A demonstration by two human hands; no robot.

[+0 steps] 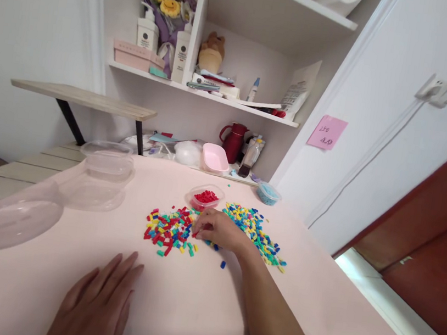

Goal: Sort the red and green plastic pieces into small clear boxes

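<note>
My right hand (217, 227) reaches over the loose toy bricks, its thumb and fingers pinched together with a bit of a red brick (194, 235) showing at the tips. Left of it spreads a mixed pile of small bricks (167, 231), many of them red. A second pile (266, 237), mostly blue, yellow, green and white, lies to its right, partly behind the wrist. Just beyond the hand stands a clear plastic tub (191, 196) holding red bricks (206, 196). My left hand (98, 302) rests palm down on the pink tabletop (178, 311), fingers stretched out, touching no bricks.
Several clear containers and lids (95, 191) lie at the left. A tub of light blue pieces (268, 194) sits at the back right. Behind the table are a pink dish (215, 158), a red jug (234, 142), a bottle (250, 157) and a loaded shelf (244, 109).
</note>
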